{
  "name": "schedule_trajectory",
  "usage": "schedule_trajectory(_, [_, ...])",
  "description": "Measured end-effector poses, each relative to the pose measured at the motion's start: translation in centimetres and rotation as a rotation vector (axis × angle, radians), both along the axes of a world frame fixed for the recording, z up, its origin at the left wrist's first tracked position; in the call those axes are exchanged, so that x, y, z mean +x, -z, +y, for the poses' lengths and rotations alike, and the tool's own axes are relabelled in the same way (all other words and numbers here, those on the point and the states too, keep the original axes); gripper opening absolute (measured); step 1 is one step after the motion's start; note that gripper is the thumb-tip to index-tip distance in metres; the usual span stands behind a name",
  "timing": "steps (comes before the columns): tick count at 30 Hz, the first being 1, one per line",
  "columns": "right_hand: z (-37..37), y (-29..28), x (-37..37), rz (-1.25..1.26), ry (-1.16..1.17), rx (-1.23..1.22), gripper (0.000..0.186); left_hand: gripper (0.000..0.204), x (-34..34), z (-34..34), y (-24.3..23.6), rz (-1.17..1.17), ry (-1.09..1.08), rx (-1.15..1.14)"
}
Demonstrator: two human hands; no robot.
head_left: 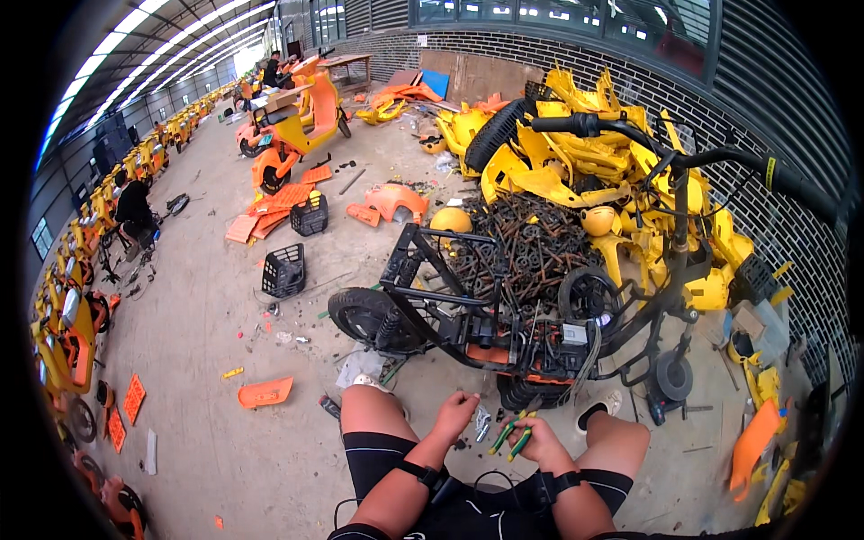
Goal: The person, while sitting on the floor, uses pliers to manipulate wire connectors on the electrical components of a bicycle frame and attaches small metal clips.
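Observation:
My left hand [455, 414] is raised between my knees with its fingers curled closed; I cannot make out anything in them. To its right, my right hand [537, 437] grips green-and-yellow pliers [504, 435]. Small silver metal pieces [482, 426] lie on the floor between the hands. Just beyond them stands a stripped scooter frame [405, 270] with a rear wheel [362, 324], exposed wiring and electronic boxes [573, 334], and black handlebars [576, 124] reaching to the upper right. A cordless tool [661, 405] lies to the right of my right knee.
Yellow body panels [576, 171] and rusty metal parts [504, 234] are heaped behind the frame. Black baskets [283, 270] and orange panels [265, 391] lie on the concrete floor [207, 342]. An orange scooter [310, 121] stands farther back. A person in black [133, 202] crouches at left, beside rows of scooters.

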State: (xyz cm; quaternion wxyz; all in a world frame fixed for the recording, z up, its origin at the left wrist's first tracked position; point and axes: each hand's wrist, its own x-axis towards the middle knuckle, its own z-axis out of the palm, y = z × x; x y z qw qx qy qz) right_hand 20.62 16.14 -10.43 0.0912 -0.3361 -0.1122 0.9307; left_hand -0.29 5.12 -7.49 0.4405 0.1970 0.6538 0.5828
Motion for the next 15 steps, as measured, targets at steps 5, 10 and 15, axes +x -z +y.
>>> schedule_trajectory(5, [-0.3, 0.7, 1.7, -0.235, 0.099, 0.110, 0.032, 0.026, 1.1, -0.6, -1.8, -0.093, 0.040, -0.004])
schedule_trajectory(10, [-0.5, 2.3, 1.9, -0.321, 0.236, 0.045, 0.031, 0.026, 1.5, -0.9, -0.5, 0.006, -0.023, 0.040])
schedule_trajectory(15, [-0.8, -3.3, 1.4, -0.108, 0.209, 0.148, 0.035, 0.022, 1.3, -1.4, 0.8, -0.005, -0.148, -0.062])
